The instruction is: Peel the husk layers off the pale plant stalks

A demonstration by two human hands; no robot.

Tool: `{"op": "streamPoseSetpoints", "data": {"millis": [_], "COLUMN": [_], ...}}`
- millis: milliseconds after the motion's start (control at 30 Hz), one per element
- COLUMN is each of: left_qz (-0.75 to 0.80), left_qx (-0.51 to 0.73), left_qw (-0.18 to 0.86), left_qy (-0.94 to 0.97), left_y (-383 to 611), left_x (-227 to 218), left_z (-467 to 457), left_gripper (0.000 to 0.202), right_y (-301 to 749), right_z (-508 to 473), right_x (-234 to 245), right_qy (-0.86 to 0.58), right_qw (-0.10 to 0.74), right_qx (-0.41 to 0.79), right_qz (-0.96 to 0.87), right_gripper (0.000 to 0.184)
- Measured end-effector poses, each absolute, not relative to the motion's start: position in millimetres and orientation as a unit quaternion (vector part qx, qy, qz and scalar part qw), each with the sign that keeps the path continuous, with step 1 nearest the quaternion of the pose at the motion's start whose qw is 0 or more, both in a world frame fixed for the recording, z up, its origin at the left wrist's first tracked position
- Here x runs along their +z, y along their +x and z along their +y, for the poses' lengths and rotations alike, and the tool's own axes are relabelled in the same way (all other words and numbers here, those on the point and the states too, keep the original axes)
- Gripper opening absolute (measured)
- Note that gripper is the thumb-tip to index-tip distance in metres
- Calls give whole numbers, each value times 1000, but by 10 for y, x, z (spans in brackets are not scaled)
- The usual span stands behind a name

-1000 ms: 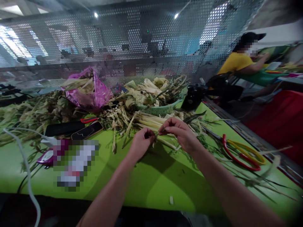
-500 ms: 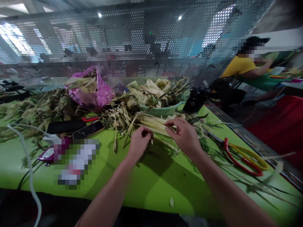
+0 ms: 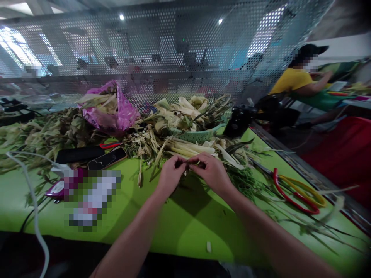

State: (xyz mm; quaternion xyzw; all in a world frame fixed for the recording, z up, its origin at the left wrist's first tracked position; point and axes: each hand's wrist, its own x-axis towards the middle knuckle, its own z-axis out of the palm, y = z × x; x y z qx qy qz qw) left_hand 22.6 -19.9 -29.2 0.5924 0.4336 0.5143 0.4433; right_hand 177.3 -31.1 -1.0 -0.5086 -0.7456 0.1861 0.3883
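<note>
My left hand (image 3: 171, 173) and my right hand (image 3: 211, 170) meet over the near edge of a plant pile, thumbs and fingertips pinched together. Between them is something small and dark with a pale tip, mostly hidden by the fingers; I cannot make out its kind. Just beyond the hands lies a bundle of pale yellow stalks or leaf strips (image 3: 187, 147). Broad pale strips (image 3: 232, 157) fan out right of my right hand, above some green feathery sprigs (image 3: 243, 179).
Behind stands a green basket (image 3: 199, 135) heaped with dried husks, beside a pink bag (image 3: 127, 114) of husks. Red-and-yellow-handled shears (image 3: 295, 195) lie right. A phone (image 3: 107, 159), a purple packet (image 3: 64, 186) and a white cable (image 3: 36, 216) are left. A person in yellow (image 3: 297, 79) sits far right.
My right hand has moved left and toward me, off the pale stalk bundle, to meet my left hand's fingertips. The left hand has stayed nearly still.
</note>
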Motion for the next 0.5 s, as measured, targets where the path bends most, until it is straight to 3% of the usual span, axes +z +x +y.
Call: {"op": "streamPoseSetpoints", "data": {"millis": [500], "left_qz": [432], "left_qx": [508], "left_qw": [419], "left_qy": [616], "left_y": [225], "left_x": [-293], "left_z": [-206], "left_gripper": [3], "right_y": [1766], "right_z": [-293], "right_x": [-90], "right_qy": [-514], "right_qw": [396], "right_qx": [141], "right_qz": [-748], "right_gripper": [5]}}
